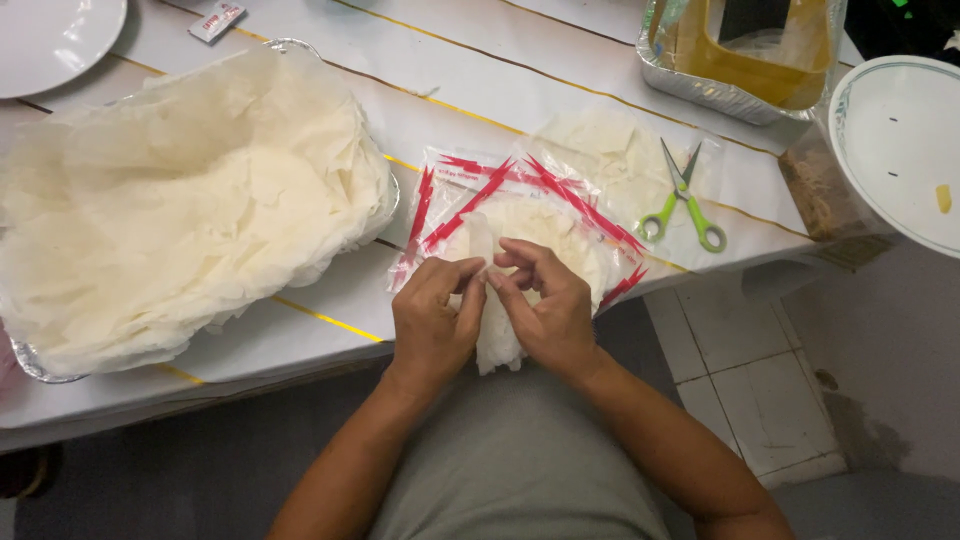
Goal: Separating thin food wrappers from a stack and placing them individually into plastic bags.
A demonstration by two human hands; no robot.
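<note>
Both hands, left [432, 325] and right [545, 310], pinch a thin white wrapper [497, 335] at the table [480, 90] edge atop clear red-striped bags [520, 200] (likely soft, light, tear-prone; best held by its edges).

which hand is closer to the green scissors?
Right. The right hand is at the thin white sheet, with the green scissors up and to its right on the table. The left hand sits on the far side of the right hand from them.
</note>
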